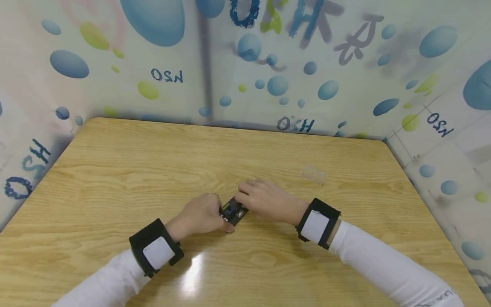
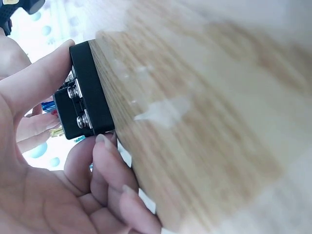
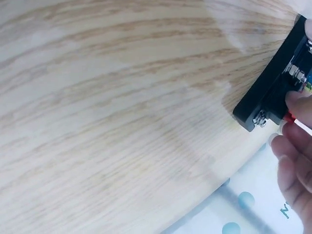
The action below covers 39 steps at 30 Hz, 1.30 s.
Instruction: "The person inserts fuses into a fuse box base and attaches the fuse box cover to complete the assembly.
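A small black block with metal screw terminals (image 1: 232, 211) is held low over the wooden table between both hands; its exact kind is unclear. Blue, yellow and red bits show on its top. My left hand (image 1: 201, 215) grips its near left side, the thumb at one end and curled fingers at the other, as the left wrist view shows on the block's black base (image 2: 95, 87). My right hand (image 1: 266, 201) pinches at the raised part on the far right side. In the right wrist view, its thumb and fingers (image 3: 298, 146) close on a red bit beside the black base (image 3: 268, 78).
A clear plastic piece (image 1: 313, 175) lies on the wooden table (image 1: 153, 162) beyond my right hand. Patterned sheeting (image 1: 238, 76) with blue and green spots stands along the table's back and sides. Both wrists wear black bands.
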Tool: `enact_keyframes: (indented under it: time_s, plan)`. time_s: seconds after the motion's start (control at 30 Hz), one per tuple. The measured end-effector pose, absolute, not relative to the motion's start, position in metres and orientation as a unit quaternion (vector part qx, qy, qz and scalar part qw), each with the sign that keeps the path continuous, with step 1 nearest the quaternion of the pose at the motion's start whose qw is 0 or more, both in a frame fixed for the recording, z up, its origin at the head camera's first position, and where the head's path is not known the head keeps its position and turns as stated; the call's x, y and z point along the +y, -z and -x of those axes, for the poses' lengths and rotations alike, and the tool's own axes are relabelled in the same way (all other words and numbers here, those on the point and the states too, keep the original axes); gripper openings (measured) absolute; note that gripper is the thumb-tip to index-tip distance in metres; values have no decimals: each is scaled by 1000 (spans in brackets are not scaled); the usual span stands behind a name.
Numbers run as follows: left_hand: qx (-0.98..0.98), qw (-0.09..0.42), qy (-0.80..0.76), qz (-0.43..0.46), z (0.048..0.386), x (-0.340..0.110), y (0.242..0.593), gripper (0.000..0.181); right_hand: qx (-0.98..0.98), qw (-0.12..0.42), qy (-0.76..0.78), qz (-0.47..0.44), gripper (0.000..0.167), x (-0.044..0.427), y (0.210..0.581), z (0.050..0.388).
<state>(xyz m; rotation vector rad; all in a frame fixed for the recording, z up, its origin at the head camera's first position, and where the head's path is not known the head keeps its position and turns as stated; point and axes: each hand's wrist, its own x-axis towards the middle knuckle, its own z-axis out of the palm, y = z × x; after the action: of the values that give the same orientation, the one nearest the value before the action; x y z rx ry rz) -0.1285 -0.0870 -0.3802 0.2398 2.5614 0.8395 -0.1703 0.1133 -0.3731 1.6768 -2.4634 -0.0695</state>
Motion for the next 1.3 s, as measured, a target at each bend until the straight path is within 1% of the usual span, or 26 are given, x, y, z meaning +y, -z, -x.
enact_keyframes:
  time_s: [0.17,0.4,0.57,0.7,0.83,1.03,1.3]
  plan:
    - [924,217,-303,-85,129,-87,381,40,-824,76,0,-562,17,116,369,172]
    - [928,214,-293,-85,129,-87,381,43,-826,96,-19,-555,18,123,363,178]
    - [931,213,-285,-84,129,-87,381,44,-835,114,-20,-538,26,129,361,184]
    - [932,213,-281,-83,129,-86,381,45,-840,124,-12,-527,29,135,357,189]
    - [933,214,-279,-82,129,-86,381,44,-853,113,-4,-510,29,142,353,195]
    - [930,213,-287,-86,128,-88,381,44,-877,76,20,-474,32,152,347,204]
    - [926,213,-297,-91,129,-88,382,44,-882,68,26,-465,32,168,349,217]
